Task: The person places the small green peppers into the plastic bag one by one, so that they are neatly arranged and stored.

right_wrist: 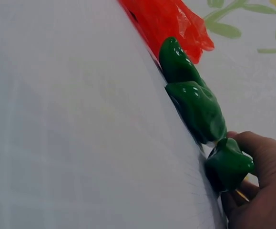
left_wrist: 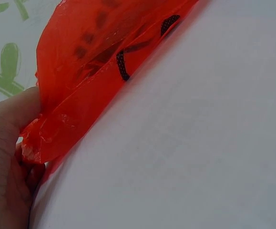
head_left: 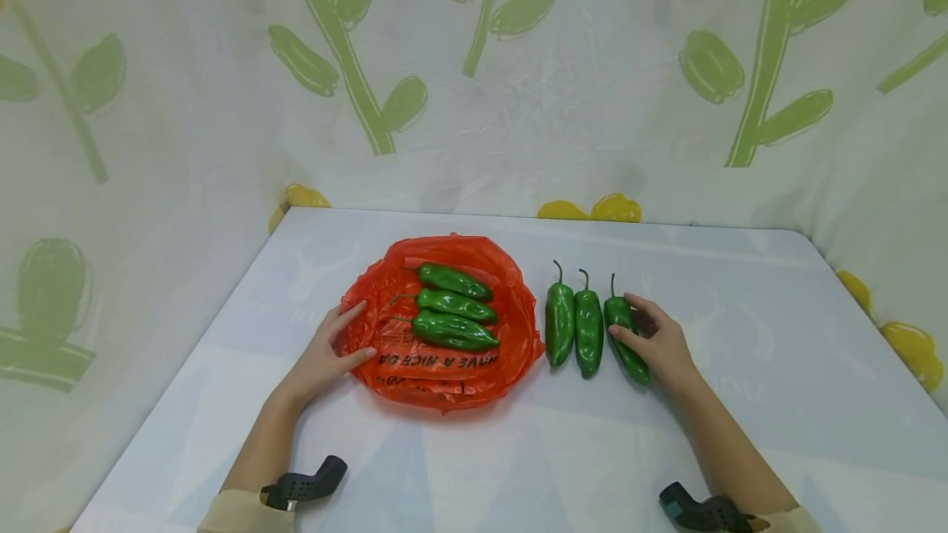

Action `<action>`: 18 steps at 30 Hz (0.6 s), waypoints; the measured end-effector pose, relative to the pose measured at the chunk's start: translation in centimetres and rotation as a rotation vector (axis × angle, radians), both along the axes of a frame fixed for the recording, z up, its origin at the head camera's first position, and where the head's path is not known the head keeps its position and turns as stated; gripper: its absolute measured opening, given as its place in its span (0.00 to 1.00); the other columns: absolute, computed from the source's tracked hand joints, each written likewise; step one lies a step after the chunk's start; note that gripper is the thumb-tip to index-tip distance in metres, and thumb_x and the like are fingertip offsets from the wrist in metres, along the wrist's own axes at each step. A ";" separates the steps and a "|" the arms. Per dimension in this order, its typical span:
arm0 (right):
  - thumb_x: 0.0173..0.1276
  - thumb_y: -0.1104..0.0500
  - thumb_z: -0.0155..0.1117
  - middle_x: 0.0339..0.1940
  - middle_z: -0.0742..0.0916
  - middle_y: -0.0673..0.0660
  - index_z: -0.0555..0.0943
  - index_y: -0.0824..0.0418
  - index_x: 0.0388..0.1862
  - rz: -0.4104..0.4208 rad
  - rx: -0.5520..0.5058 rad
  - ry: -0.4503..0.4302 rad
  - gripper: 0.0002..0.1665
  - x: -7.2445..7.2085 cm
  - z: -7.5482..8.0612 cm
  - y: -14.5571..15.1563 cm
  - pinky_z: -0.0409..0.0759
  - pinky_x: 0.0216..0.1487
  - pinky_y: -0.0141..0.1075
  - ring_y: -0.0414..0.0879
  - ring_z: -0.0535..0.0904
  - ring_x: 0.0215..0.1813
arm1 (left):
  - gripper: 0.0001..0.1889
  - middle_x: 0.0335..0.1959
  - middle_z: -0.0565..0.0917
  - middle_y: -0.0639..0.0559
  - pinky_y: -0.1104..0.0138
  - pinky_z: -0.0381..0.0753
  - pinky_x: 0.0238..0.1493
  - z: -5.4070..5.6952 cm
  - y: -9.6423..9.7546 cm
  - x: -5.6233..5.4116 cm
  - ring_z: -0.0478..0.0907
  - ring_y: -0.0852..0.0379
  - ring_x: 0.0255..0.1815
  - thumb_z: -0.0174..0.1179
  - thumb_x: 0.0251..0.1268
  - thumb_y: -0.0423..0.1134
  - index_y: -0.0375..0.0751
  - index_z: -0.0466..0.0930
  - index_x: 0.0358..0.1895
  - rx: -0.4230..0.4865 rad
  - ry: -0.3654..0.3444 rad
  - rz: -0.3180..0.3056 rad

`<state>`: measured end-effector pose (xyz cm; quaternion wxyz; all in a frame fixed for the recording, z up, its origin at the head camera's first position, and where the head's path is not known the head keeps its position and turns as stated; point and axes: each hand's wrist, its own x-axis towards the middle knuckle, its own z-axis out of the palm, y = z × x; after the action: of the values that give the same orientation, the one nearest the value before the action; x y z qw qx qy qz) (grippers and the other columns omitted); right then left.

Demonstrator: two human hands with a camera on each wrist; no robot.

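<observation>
You're pinching the rightmost pepper (head_left: 632, 360) with your right hand (head_left: 663, 344), beside 2 loose peppers (head_left: 588, 331) on the table (head_left: 489, 471), while your left hand (head_left: 326, 352) is gripping the red bag (head_left: 520, 348) bearing 3 more peppers (head_left: 457, 305).

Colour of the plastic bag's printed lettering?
Black lettering, on the red plastic bag; shows best in the head view.

The white table (head_left: 518, 459) had a red plastic bag (head_left: 526, 327) on it. Just beside the bag, three long green peppers (head_left: 588, 331) lay in a row.
</observation>
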<state>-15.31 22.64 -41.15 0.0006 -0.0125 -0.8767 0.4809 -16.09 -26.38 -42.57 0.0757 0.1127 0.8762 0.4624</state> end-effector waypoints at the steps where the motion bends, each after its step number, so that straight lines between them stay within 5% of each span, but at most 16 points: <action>1: 0.64 0.55 0.65 0.64 0.71 0.69 0.61 0.65 0.70 -0.006 -0.010 -0.002 0.39 0.0 0.0 0.0 0.64 0.67 0.54 0.62 0.68 0.64 | 0.41 0.73 0.49 0.37 0.33 0.57 0.61 0.0 0.0 0.0 0.44 0.33 0.73 0.63 0.58 0.47 0.50 0.54 0.74 -0.003 0.000 0.000; 7: 0.65 0.55 0.64 0.64 0.72 0.68 0.61 0.65 0.71 -0.042 -0.017 -0.014 0.39 0.0 0.2 -0.1 0.66 0.64 0.48 0.58 0.68 0.64 | 0.41 0.73 0.50 0.37 0.33 0.57 0.62 -0.1 0.0 0.0 0.45 0.34 0.73 0.63 0.58 0.47 0.49 0.54 0.74 0.002 0.007 0.000; 18: 0.63 0.64 0.64 0.71 0.65 0.66 0.57 0.62 0.73 -0.107 -0.066 -0.039 0.42 0.0 0.2 0.0 0.61 0.68 0.57 0.64 0.61 0.70 | 0.41 0.72 0.50 0.37 0.33 0.56 0.62 -0.1 0.1 0.0 0.45 0.34 0.73 0.63 0.58 0.47 0.48 0.54 0.74 -0.002 0.003 0.005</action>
<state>-15.35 22.68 -40.99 0.0085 -0.0687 -0.8583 0.5084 -16.07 -26.31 -42.64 0.0736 0.1113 0.8769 0.4618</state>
